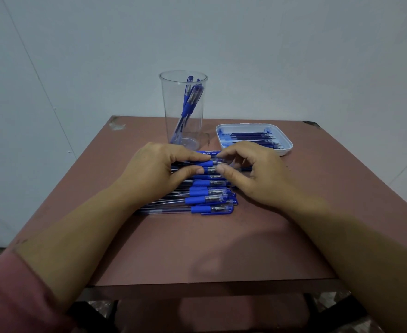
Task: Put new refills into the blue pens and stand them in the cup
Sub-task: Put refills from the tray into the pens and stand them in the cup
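Several blue pens (198,200) with clear barrels lie in a row at the middle of the brown table (212,246). My left hand (154,171) and my right hand (253,171) meet over the far end of the row. Both pinch one blue pen (209,164) between thumb and fingers, the left on its grip side, the right on its cap side. A tall clear cup (183,109) stands behind the row with a few blue pens leaning inside. To its right, a white tray (283,138) holds several dark refills (250,137).
The table is small and stands against a pale wall; its front edge is near me. A blue pen box (209,153) lies just behind the row, mostly hidden by my fingers. A pink sleeve covers my left upper forearm.
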The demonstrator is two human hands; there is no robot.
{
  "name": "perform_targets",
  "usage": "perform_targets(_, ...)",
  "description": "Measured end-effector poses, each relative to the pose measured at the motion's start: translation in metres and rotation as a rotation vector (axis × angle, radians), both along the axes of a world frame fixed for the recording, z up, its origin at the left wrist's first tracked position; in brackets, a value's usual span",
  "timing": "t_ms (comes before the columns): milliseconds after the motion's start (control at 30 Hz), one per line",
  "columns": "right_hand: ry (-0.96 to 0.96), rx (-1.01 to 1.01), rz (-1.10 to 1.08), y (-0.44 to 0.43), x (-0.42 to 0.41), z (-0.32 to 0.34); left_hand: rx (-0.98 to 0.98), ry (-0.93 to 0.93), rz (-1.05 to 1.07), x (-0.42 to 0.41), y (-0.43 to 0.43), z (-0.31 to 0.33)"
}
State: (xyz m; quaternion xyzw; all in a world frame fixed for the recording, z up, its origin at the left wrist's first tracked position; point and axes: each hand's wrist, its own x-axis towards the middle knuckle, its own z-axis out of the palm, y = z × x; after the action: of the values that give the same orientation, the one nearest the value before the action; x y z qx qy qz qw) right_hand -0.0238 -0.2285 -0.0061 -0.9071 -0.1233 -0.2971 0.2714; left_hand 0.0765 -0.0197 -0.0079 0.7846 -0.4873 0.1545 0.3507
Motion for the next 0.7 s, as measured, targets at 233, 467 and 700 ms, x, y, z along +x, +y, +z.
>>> perform_targets(233,0.013,-0.014,0.006,0.001,-0.0015,0.0005,-0.001,0.012,0.011,0.0,0.0,-0.0005)
perform_targets(467,0.045,0.006,-0.036,0.0016,0.0,-0.0004,0.015,0.009,0.014,-0.0011,-0.0004,-0.0005)
perform_targets(700,0.021,0.055,-0.033,-0.0021,0.0,-0.0004,0.007,0.015,0.033,-0.0013,-0.0006,-0.0003)
